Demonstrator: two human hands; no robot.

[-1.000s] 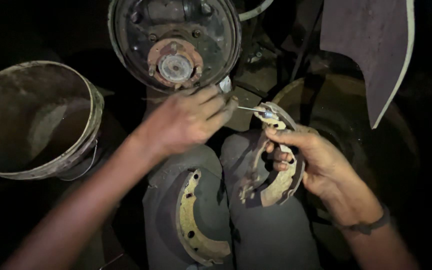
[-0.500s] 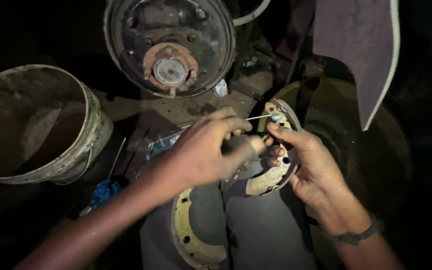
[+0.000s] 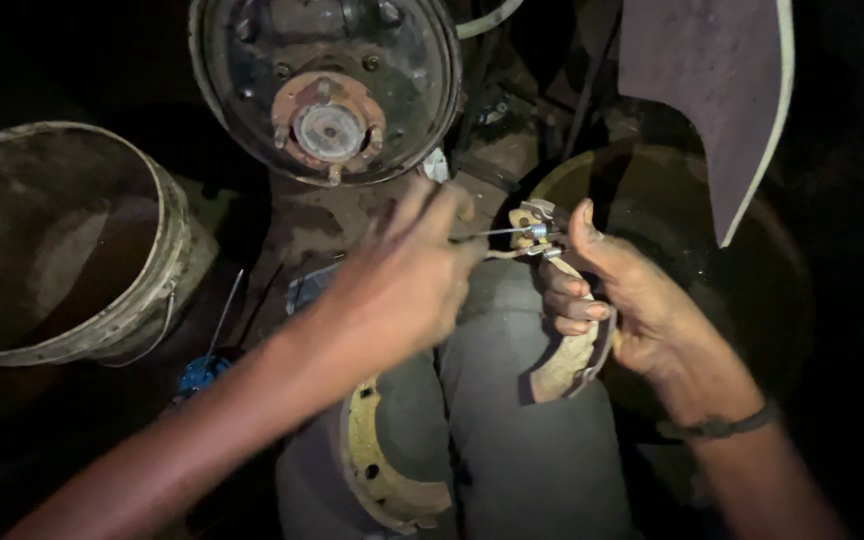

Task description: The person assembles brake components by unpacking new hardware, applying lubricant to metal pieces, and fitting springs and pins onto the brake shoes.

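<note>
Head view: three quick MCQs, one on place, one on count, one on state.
1. Where is the bucket?
A. left of the hub
B. right of the hub
C. on the lap

2. How many brake shoes show?
A. one
B. two
C. four

3. The right hand is:
A. empty
B. gripping a shoe
C. resting on the bucket

Answers: 1 A, it stands left of the hub. 2 B, one held shoe, one lap shoe. 3 B, fingers wrap the held shoe; the left hand pinches a thin wire.
</note>
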